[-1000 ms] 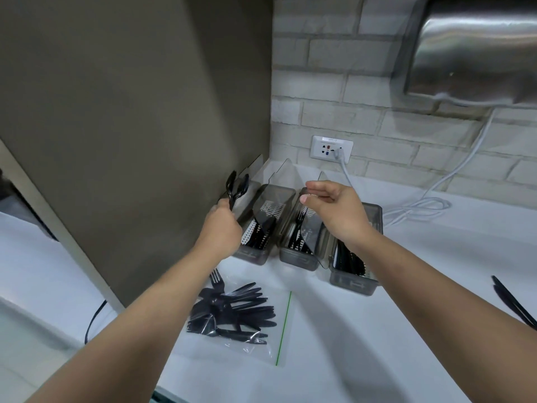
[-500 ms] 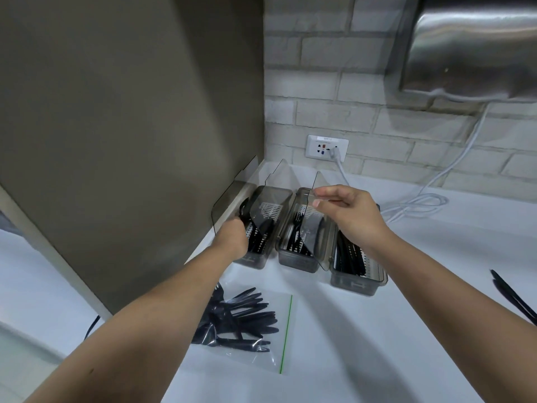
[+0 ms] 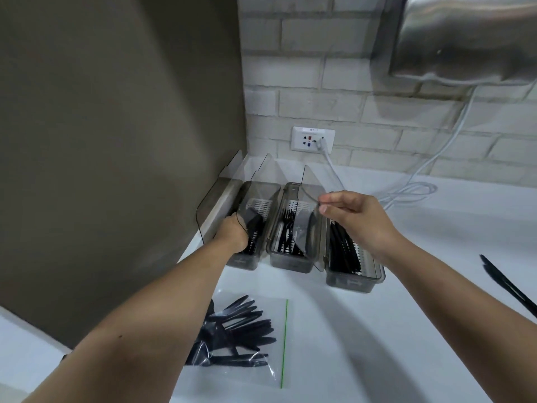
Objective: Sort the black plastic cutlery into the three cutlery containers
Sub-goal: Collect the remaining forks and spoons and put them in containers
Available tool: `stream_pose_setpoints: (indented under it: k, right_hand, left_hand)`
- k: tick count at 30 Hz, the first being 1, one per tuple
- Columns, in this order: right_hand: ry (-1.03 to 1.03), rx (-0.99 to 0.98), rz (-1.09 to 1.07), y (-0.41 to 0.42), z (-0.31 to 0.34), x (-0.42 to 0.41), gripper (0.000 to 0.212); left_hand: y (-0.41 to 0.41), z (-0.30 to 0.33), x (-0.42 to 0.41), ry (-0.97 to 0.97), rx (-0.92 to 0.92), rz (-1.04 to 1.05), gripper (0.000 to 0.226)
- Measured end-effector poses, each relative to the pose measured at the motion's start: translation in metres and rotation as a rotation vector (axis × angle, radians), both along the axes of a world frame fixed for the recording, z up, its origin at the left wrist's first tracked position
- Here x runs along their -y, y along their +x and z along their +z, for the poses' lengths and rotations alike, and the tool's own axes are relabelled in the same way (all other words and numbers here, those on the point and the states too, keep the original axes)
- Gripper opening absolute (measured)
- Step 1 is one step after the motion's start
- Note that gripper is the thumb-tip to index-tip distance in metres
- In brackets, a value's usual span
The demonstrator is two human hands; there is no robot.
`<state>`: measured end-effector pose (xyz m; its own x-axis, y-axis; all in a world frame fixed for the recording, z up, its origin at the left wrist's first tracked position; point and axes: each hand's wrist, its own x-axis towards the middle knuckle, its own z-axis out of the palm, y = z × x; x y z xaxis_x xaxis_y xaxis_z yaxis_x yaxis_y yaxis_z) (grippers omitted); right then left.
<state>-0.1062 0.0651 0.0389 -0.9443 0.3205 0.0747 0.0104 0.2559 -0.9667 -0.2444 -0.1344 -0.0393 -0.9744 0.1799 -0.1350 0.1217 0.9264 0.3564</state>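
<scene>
Left hand: sunk into the left container, fingers curled down among black cutlery; whether this grip holds pieces or has let them go cannot be told, the fingertips being hidden behind the clear lid and the hand itself.

Middle container: just right of that hand, forks lying inside, its lid raised.

Right hand: above the gap between middle and right containers, thumb and forefinger pinching the top edge of the middle lid, the other fingers loosely bent.

Right container: under and beside the right wrist, holding long black pieces, type unclear.

Bag: on the counter below the left forearm, well short of both hands, unsorted cutlery in it; partly hidden by the arm.

Loose piece: far right of the right hand, cut off by the frame edge.

Risks, as judged: the pinched lid may slip and drop onto the forks if the pinch loosens; the left hand, withdrawing, may catch its own lid or drag pieces out.
</scene>
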Motion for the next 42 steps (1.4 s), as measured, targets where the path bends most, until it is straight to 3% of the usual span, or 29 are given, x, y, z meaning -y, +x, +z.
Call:
stream_pose_setpoints:
  k: [6, 15, 21, 28, 31, 37, 42]
  right_hand:
    - [0.016, 0.011, -0.006, -0.002, -0.001, 0.003, 0.02]
    - [0.029, 0.007, -0.005, 0.001, -0.003, 0.013, 0.018]
    - [0.026, -0.012, 0.013, 0.01, -0.004, 0.024, 0.017]
    - [0.004, -0.036, -0.04, 0.029, -0.002, 0.027, 0.015]
    - [-0.017, -0.045, -0.083, 0.045, 0.001, 0.019, 0.014]
    - [0.01, -0.019, -0.234, 0.092, 0.006, -0.035, 0.016]
    - [0.065, 0.033, -0.429, 0.138, -0.002, -0.105, 0.021]
  left_hand:
    - [-0.016, -0.021, 0.0, -0.014, 0.067, -0.032, 0.032]
    - [-0.002, 0.002, 0.014, 0.072, -0.025, -0.112, 0.031]
    - [0.026, 0.031, 0.031, 0.113, -0.105, -0.118, 0.026]
    - [0.059, 0.089, 0.02, 0.194, -0.269, -0.123, 0.042]
    - [0.071, 0.108, 0.002, 0.319, -0.335, -0.211, 0.044]
    - [0.108, 0.102, -0.073, 0.588, -0.243, -0.479, 0.052]
    - [0.142, 0.077, -0.146, 0.612, -0.092, -0.663, 0.057]
